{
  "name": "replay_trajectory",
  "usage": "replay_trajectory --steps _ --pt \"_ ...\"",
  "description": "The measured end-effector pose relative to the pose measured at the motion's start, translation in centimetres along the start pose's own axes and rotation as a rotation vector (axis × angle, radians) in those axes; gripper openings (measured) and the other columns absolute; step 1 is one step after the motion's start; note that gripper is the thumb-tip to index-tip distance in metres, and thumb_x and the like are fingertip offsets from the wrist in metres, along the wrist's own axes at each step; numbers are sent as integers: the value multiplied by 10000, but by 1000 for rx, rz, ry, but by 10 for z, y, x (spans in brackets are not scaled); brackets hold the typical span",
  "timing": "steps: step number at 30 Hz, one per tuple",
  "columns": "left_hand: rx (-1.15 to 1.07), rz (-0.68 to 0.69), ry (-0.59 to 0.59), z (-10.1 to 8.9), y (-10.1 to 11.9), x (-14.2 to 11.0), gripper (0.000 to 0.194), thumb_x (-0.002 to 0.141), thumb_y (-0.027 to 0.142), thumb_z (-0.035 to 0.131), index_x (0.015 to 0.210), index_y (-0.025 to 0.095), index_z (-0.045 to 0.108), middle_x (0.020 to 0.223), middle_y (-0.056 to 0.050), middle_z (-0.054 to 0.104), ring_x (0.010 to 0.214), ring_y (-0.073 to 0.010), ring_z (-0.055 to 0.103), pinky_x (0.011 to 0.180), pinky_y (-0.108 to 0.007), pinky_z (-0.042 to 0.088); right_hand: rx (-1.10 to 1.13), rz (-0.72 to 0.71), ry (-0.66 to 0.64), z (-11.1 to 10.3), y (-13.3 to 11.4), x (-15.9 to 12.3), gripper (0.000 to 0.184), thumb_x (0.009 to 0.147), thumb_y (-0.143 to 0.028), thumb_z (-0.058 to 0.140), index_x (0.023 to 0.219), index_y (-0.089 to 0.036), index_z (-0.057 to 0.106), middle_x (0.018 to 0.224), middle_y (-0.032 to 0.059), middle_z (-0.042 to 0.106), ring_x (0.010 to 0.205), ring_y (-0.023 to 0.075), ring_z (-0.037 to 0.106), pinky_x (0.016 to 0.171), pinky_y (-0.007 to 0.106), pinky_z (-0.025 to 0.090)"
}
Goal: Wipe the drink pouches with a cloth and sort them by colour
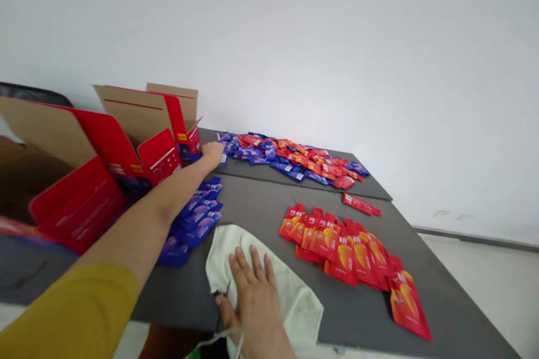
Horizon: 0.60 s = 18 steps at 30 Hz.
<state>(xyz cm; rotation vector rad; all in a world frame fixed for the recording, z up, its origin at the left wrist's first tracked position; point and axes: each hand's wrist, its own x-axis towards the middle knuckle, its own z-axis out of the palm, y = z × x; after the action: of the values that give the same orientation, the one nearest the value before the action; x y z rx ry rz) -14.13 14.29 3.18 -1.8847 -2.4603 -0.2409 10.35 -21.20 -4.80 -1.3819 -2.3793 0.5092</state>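
My left hand (213,151) stretches far out over the table, beside the red boxes and at the left end of a heap of pouches. Its fingers are hidden, so I cannot see whether they grip anything; a blue pouch (223,159) lies right by it. My right hand (255,297) rests flat, fingers stretched, on a pale cloth (295,294) near the front edge. Overlapping blue pouches (196,227) lie under my left forearm, partly covered by it. To the right, a fanned row of red-orange pouches (345,255) spreads across the table.
Several open red cardboard boxes (162,154) with raised flaps stand along the left. Mixed blue and red pouches (290,157) are heaped at the back against the wall. One red pouch (361,204) lies alone on the dark table (252,196).
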Motion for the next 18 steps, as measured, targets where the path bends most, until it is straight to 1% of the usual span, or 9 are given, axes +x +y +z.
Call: replay_trajectory --steps 3,6,8,11,12,14,16,17,18 --pt "-14 16 32 -18 8 -19 333 875 127 440 1108 37 661 1152 -269 642 1124 -327 601 920 -446 457 -40 2 54 0 -4 -4 616 935 -581 383 1493 -331 302 1549 -57 261 1459 253 128 1191 494 121" --pt "-23 66 63 -39 17 -43 310 821 164 562 1093 68 675 1102 -239 674 1077 -315 629 897 -411 478 -63 0 77 0 -5 -5 598 940 -564 395 1479 -311 343 1537 -31 305 1455 248 155 1186 481 133" --pt "-16 119 85 -52 21 -64 341 761 208 658 1085 107 687 1092 -200 688 1062 -313 636 893 -391 485 -67 2 80 2 -5 -5 580 948 -533 400 1476 -297 355 1533 -19 320 1454 247 161 1184 477 123" --pt "-35 243 86 -63 20 -100 327 723 276 719 1026 155 715 1044 -134 714 1034 -287 647 891 -352 488 -70 17 72 6 -7 -2 494 982 -447 350 1453 -302 396 1518 -30 354 1451 228 180 1179 462 113" --pt "-55 277 91 -66 19 -112 294 737 274 709 1003 150 720 1025 -128 717 1028 -279 648 898 -347 483 -72 30 69 7 -8 -1 468 992 -415 332 1438 -305 419 1509 -35 371 1447 221 197 1177 457 114" --pt "-107 304 110 -69 14 -134 260 796 220 644 1012 92 709 1050 -157 702 1065 -275 628 937 -358 451 -79 62 63 8 -11 1 438 997 -354 323 1409 -299 460 1493 -38 401 1435 220 232 1170 452 119" --pt "-150 277 114 -70 9 -147 309 828 142 574 1092 6 659 1134 -213 656 1146 -288 579 986 -380 401 -93 98 70 8 -15 3 427 988 -307 349 1394 -280 480 1489 -33 411 1429 228 247 1165 454 121" --pt "-177 273 90 -69 6 -151 354 829 115 554 1149 -19 623 1164 -225 638 1175 -289 559 1003 -379 383 -99 111 72 8 -17 3 420 987 -297 356 1384 -272 490 1486 -29 417 1427 228 252 1163 453 116" --pt "-214 282 53 -67 4 -153 416 815 97 557 1214 -15 583 1163 -212 643 1169 -276 564 1003 -362 385 -101 120 69 9 -19 3 415 989 -296 354 1379 -271 494 1485 -21 420 1424 225 259 1162 456 112"
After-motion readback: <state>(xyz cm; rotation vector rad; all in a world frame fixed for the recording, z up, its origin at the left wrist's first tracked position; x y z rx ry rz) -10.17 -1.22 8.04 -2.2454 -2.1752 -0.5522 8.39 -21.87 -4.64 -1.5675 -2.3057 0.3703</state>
